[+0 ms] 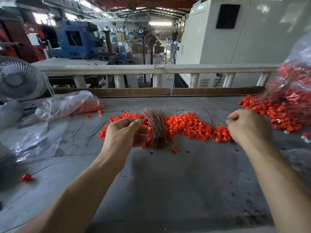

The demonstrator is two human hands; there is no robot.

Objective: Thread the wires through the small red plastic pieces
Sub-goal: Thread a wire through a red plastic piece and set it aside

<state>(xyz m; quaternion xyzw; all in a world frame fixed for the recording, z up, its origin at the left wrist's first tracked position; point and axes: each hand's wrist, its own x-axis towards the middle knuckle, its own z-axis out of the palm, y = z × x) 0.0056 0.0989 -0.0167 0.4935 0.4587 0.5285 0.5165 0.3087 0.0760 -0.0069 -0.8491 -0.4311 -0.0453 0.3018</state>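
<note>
A heap of small red plastic pieces (188, 126) lies across the middle of the grey table (168, 182). A thick bundle of copper wires (156, 126) rests on the heap. My left hand (124, 133) is just left of the bundle, fingers curled, thumb against forefinger, with red plastic showing between the fingers. My right hand (249, 126) sits at the heap's right end, fingers curled. Its thumb and forefinger pinch the end of a few thin loose wires (212, 115) that run back to the left.
A pile of red pieces with wires in them (284, 111) spills from a plastic bag (299, 73) at the right. Another bag with red pieces (72, 105) and a small fan (18, 79) stand at the left. A stray wired piece (27, 178) lies near the left.
</note>
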